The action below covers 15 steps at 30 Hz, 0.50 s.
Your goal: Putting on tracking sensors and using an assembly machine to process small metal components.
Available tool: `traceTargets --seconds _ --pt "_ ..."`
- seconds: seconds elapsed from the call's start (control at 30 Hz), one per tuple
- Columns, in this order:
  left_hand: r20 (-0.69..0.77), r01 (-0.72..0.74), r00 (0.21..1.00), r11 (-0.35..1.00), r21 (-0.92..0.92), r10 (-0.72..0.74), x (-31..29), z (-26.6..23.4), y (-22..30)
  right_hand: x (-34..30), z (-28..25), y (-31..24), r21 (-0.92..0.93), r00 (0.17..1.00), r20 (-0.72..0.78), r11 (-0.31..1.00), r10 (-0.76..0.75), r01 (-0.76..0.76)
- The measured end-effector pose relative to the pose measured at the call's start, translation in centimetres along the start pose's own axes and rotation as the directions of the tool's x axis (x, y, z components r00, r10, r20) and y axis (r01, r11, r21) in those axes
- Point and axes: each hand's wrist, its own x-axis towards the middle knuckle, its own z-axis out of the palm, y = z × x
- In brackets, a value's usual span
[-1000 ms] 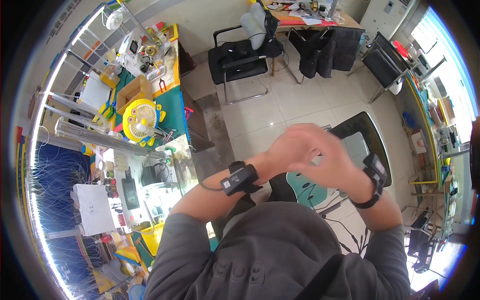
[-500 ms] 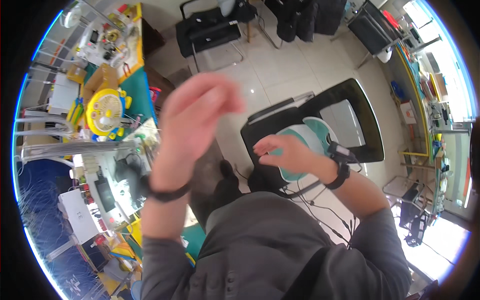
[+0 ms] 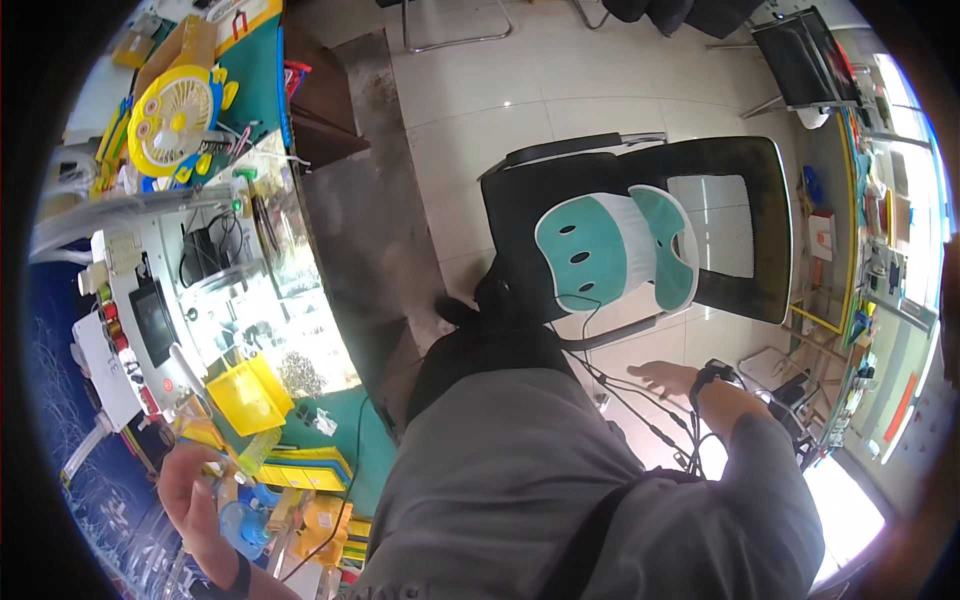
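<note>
My left hand (image 3: 195, 515) is out at the lower left, over the end of the workbench. Its fingers curve loosely, apart from the thumb, and nothing shows in them. Nearest to it are a blue translucent container (image 3: 243, 527) and several yellow trays (image 3: 300, 472); I cannot tell whether it touches anything. My right hand (image 3: 668, 380) hangs free beside my body at the right, fingers stretched out and empty. Black cables (image 3: 640, 392) run close by it. Both wrists wear dark bands.
An office chair (image 3: 520, 205) with a teal and white seat cushion (image 3: 585, 250) stands ahead of me. Along the left, the workbench carries a yellow fan (image 3: 175, 120), a brightly lit work surface (image 3: 300, 300) and a yellow tray (image 3: 248, 395). Shelves (image 3: 850, 230) line the right side.
My left hand has swung from in front of me down to the lower left. My right hand has moved from over the cushion toward my right side. The view has shifted.
</note>
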Motion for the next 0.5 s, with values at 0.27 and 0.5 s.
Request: traceTargets --seconds 0.27,0.5 --pt "-0.012 0.221 0.975 0.973 -0.062 -0.223 -7.3 0.3 -6.4 1.2 0.1 -3.6 -0.300 0.853 0.091 0.803 -0.513 0.515" --pt "-0.058 0.210 0.975 0.972 -0.104 -0.217 -10.8 -0.7 -9.6 -8.2 -21.2 -11.0 -0.874 0.310 -0.341 0.421 -0.888 0.243"
